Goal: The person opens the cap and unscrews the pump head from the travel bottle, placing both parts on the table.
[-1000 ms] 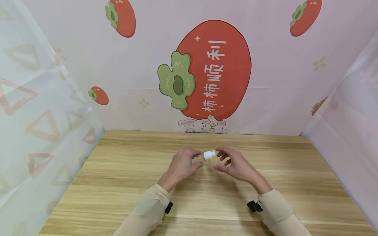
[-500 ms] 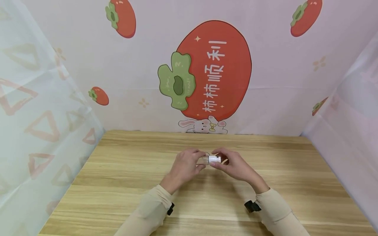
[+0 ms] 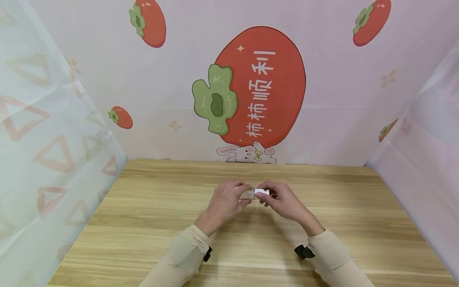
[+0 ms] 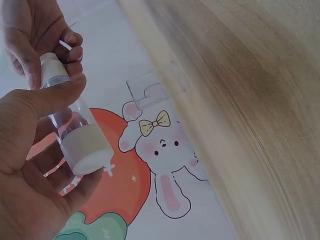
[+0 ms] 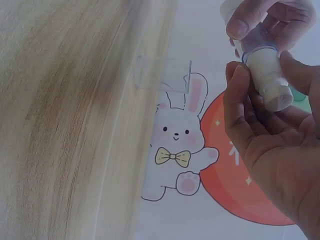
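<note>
A small clear bottle (image 4: 85, 120) with a white base and a white top (image 3: 261, 191) is held sideways, a little above the table. My left hand (image 3: 226, 200) grips its clear body, thumb on one side and fingers on the other, as the left wrist view shows. My right hand (image 3: 285, 201) pinches the white top (image 5: 267, 75) between thumb and fingers. The two hands almost meet around the bottle. A clear plastic cap (image 4: 155, 90) stands behind the bottle, near the back of the table; in the head view the hands and bottle mostly hide it.
The wooden table (image 3: 143, 223) reaches back to a printed cloth wall (image 3: 172, 87) with persimmons and a rabbit. Cloth side walls (image 3: 53, 151) close in the left and right. A small black device (image 3: 304, 252) sits at each wrist.
My right hand, apart from the bottle a second ago, has closed thumb and fingers on its white top. The bottle has shifted slightly right and turned level; my left hand keeps its grip.
</note>
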The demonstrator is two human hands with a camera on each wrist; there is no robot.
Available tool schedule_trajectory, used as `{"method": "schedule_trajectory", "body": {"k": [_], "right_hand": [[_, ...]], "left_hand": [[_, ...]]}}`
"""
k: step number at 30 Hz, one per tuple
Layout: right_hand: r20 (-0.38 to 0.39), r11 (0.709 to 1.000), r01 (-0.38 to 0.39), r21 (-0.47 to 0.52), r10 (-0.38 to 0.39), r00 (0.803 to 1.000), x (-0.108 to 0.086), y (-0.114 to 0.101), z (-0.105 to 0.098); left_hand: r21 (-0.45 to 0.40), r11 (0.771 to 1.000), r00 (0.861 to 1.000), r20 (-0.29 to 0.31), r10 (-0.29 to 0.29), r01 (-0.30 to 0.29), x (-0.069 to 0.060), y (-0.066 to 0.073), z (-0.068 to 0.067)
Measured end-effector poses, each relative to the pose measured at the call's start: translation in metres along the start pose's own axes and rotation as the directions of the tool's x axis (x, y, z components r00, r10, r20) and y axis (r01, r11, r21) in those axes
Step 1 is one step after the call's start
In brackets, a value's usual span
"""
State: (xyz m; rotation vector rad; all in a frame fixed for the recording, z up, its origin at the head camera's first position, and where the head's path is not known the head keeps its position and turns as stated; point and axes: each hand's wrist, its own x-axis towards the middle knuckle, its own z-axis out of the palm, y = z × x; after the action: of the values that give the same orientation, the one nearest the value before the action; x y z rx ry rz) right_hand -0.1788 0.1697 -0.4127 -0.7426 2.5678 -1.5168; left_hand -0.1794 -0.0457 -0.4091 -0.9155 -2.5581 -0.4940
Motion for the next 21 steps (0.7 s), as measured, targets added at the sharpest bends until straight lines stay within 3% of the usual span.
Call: {"method": "schedule_trajectory", "body": {"k": [5, 13, 21], "right_hand": [[-0.011, 1.000, 0.013, 0.000, -0.013, 1.000, 0.0006, -0.0021, 0.0022], [-0.039, 0.996, 0.003, -0.084, -0.006, 0.999, 0.0001, -0.0052, 0.0027], [-0.061, 0.988, 0.076, -0.136, -0.084, 0.995, -0.0002, -0.0058, 0.0031]], "left_hand": [[-0.029, 0.999, 0.999, 0.026, -0.032, 0.033, 0.0007, -0.0001, -0.0005], [-0.095, 0.992, 0.995, 0.073, -0.071, 0.078, -0.0002, -0.0019, -0.0025], [-0.205, 0.968, 0.983, 0.141, -0.120, 0.148, -0.0004, -0.0053, -0.0048]]}}
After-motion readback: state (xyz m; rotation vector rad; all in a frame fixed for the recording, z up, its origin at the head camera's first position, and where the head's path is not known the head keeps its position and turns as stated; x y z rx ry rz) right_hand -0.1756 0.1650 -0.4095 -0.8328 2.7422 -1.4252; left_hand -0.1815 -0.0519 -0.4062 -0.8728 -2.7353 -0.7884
